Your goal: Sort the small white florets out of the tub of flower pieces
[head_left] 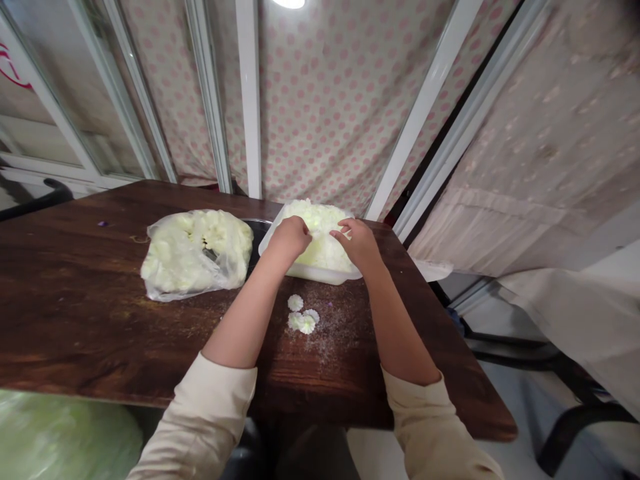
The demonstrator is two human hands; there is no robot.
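A white plastic tub is heaped with small pale yellow-green pieces. Above its left side is my left hand, fingers curled closed; whatever they pinch, if anything, is hidden. My right hand hovers over the tub's right side, thumb and fingers parted, with nothing visible between them. In front of the tub, several small white flower-shaped pieces with frilled edges lie together on the table. Left of the tub rests a clear plastic bag full of similar pale pieces.
The dark wooden table has pale crumbs scattered before the tub. A dark round tray shows partly between bag and tub. Below the table's left front edge bulges a large greenish bag. Dotted curtains and white frames stand behind; a black chair is at right.
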